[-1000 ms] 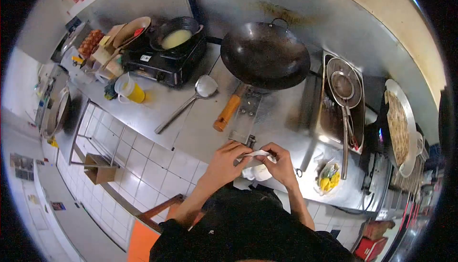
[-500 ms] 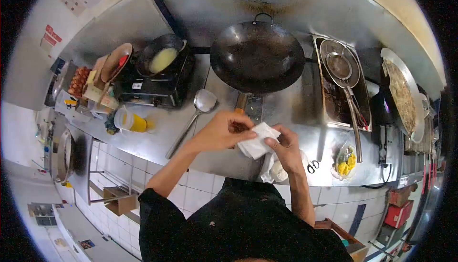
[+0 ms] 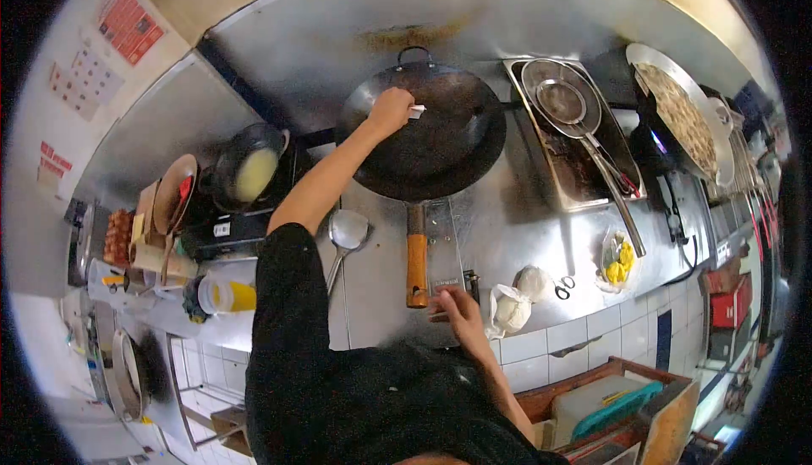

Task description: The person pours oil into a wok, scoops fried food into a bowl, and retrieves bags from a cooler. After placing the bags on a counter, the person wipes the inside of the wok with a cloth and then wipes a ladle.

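Observation:
My left hand (image 3: 392, 112) is closed on a folded piece of white paper (image 3: 417, 111), over the upper left part of the dark wok (image 3: 448, 139). Most of the paper is hidden by the fingers. Below the wok, my right hand (image 3: 458, 311) is just right of the end of its wooden handle (image 3: 416, 262), fingers loosely bent and apart, holding nothing that I can see. Beside the right hand lie white tied plastic bags (image 3: 510, 308). A metal ladle (image 3: 348, 230) rests on the steel counter left of the handle.
A burner holds a small pan (image 3: 256, 174) at the left, near a jug of yellow liquid (image 3: 230, 296). Strainers (image 3: 561, 103) lie across a metal tray (image 3: 558, 198). Scissors (image 3: 564, 286), a bag of yellow food (image 3: 618, 264) and a large pan (image 3: 685, 118) are at the right.
My left hand has moved up and left into the wok with the white paper. The right hand has let go of the paper and dropped beside the wok handle. The view has shifted.

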Demonstrator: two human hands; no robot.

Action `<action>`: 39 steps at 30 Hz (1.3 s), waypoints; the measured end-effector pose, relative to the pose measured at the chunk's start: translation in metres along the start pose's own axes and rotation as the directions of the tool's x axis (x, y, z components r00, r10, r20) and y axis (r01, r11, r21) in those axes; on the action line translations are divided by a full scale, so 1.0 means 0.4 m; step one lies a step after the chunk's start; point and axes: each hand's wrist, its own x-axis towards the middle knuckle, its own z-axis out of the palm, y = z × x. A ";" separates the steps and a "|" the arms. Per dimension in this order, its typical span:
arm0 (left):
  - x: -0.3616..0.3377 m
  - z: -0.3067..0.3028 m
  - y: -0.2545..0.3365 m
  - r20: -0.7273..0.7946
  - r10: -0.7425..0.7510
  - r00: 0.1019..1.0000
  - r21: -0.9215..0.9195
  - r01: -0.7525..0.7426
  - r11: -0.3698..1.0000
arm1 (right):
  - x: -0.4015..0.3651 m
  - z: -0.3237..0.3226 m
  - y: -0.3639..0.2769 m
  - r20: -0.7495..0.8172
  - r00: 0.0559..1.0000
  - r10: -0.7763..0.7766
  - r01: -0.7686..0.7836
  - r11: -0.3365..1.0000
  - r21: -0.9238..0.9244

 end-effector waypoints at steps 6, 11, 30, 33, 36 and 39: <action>0.007 0.107 0.015 0.053 -0.024 0.998 0.059 0.021 0.998 | -0.001 0.113 -0.066 0.134 0.978 0.160 -0.193 0.937 0.291; -0.031 0.157 0.035 0.287 -0.113 0.951 -0.069 0.138 0.988 | -0.005 0.117 -0.059 0.119 0.981 0.151 -0.181 0.936 0.303; -0.066 -0.036 0.180 0.436 0.120 0.892 -0.329 0.034 0.944 | 0.000 0.098 0.000 0.099 0.995 -0.005 -0.038 0.905 0.423; -0.050 -0.034 0.144 0.323 0.000 0.946 -0.232 0.079 0.970 | 0.003 0.096 0.004 0.092 0.996 0.014 -0.050 0.911 0.410; -0.043 0.004 0.114 0.209 -0.146 0.967 -0.152 0.180 0.972 | 0.018 0.089 0.029 0.096 0.995 0.009 -0.050 0.905 0.423; -0.043 0.069 0.091 0.023 -0.157 0.987 0.001 0.157 0.988 | 0.021 0.090 0.031 0.099 0.995 0.002 -0.043 0.907 0.419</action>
